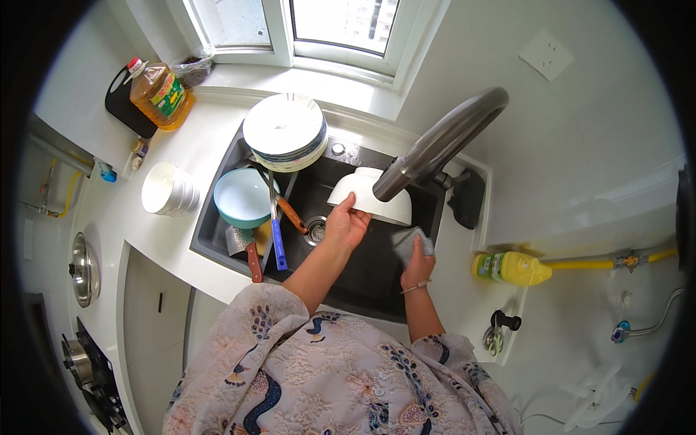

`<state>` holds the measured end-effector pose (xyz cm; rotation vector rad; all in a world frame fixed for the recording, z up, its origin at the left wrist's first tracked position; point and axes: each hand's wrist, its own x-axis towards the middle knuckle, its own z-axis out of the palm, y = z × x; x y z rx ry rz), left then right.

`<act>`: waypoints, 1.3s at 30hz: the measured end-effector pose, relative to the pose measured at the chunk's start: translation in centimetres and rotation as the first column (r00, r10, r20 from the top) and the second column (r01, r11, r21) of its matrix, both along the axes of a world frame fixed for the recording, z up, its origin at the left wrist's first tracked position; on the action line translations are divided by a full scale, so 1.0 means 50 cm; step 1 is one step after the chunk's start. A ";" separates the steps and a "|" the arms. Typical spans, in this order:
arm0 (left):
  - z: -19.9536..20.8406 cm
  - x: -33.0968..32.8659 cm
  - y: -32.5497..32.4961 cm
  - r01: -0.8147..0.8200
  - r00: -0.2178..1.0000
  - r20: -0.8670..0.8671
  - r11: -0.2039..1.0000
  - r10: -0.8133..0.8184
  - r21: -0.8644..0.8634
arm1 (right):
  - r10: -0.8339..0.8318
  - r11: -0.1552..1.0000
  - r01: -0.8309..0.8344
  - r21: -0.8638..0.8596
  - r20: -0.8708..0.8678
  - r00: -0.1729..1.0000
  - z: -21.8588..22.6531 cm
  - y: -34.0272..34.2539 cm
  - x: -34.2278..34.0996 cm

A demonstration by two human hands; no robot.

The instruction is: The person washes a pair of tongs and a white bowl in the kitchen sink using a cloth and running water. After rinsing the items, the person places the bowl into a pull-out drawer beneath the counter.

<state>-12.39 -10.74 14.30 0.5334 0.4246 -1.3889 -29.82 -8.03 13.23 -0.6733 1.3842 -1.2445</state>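
Observation:
Tilted on its side over the dark sink (362, 272), a white bowl (377, 206) is gripped at its rim by my left hand (347, 226). Its outside faces up, below the grey faucet (435, 148). My right hand (417, 264) holds a grey cloth (412, 245) just right of the bowl, apart from it. In the sink's left basin sit a light blue bowl (245, 196), a cleaver (243, 243) with a brown handle, and utensils with a blue handle (279, 246) and a wooden handle (292, 216).
A tall stack of plates (285, 130) stands at the sink's back. On the left counter are stacked white bowls (170, 190) and an oil jug (163, 96). A yellow detergent bottle (511, 267) and scissors (493, 339) lie to the right. A pot lid (84, 270) rests far left.

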 end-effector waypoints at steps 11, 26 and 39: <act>0.009 0.007 -0.017 -0.026 0.998 0.053 1.000 0.025 0.012 | -0.074 0.506 -0.679 -0.532 -0.811 0.581 0.097 -0.024 0.093; 0.025 -0.001 0.000 0.043 0.998 0.033 0.999 -0.044 0.022 | -0.082 0.501 -0.664 -0.554 -0.795 0.602 0.106 -0.038 0.068; 0.063 0.003 -0.010 -0.015 1.000 0.011 0.999 0.015 0.041 | -0.075 0.553 -0.625 -0.551 -0.780 0.621 0.090 -0.081 0.029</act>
